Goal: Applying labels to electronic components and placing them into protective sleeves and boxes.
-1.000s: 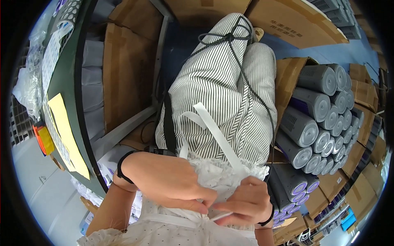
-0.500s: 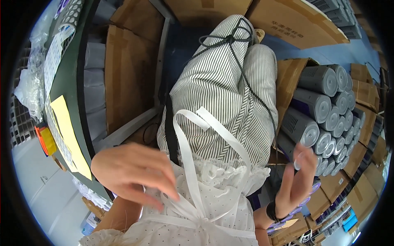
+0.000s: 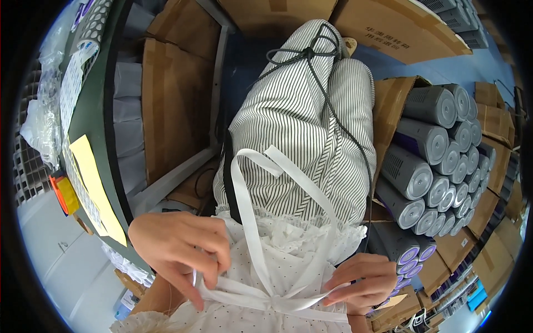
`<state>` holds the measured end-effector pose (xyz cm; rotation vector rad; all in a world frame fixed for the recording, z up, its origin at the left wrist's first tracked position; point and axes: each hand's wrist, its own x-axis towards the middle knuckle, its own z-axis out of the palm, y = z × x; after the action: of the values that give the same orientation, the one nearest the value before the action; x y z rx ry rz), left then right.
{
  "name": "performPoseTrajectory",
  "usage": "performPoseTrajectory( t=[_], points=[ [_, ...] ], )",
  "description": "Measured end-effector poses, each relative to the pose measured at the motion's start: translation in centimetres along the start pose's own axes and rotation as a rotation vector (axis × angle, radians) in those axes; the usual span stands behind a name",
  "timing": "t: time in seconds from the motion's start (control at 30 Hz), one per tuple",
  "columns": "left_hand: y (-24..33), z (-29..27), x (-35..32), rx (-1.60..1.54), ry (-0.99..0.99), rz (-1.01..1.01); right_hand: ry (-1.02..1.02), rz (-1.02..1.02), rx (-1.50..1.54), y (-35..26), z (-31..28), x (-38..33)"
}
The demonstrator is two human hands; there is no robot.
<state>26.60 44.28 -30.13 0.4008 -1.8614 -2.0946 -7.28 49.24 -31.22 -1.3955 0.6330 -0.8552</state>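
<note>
A white ribbon [image 3: 252, 222] is tied in a bow at the front of my white dotted top [image 3: 239, 311], its two long tails running over my lap. At the left loop, my left hand [image 3: 180, 247] has its fingers curled, with the loop between thumb and forefinger; the contact is partly hidden. My right hand [image 3: 363, 280] is closed, thumb and fingertips pinching the ribbon at the right of the knot. A black cord [image 3: 308, 53] is tied in a bow on my striped trousers [image 3: 294, 133].
Stacked grey cylinders [image 3: 413, 177] stand on the right by cardboard boxes [image 3: 388, 111]. At left is a dark green table edge [image 3: 102, 144] with a yellow paper strip [image 3: 91, 183] and plastic wrap [image 3: 47, 122]. Below it, a cardboard box [image 3: 177, 105] stands behind a grey frame [image 3: 175, 180].
My right hand has come down and left from beside the cylinders and closed on the ribbon. My left hand has dropped slightly, its fingers curling at the left loop.
</note>
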Motion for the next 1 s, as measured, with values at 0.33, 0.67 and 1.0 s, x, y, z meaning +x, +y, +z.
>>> performPoseTrajectory(
  t=[0.33, 0.67, 1.0],
  points=[
    [-1.2, 1.6, 0.6, -0.273, 0.036, 0.36, 0.015, -0.086, 0.105, 1.6, -0.7, -3.2],
    [-2.6, 0.6, 0.1, -0.202, -0.034, 0.45, -0.259, -0.002, 0.047, 1.7, -2.1, -3.1],
    [-1.5, -0.6, 1.1, 0.011, 0.677, 0.068, 0.705, 0.089, -0.032, 0.8, -1.7, -4.4]
  ],
)
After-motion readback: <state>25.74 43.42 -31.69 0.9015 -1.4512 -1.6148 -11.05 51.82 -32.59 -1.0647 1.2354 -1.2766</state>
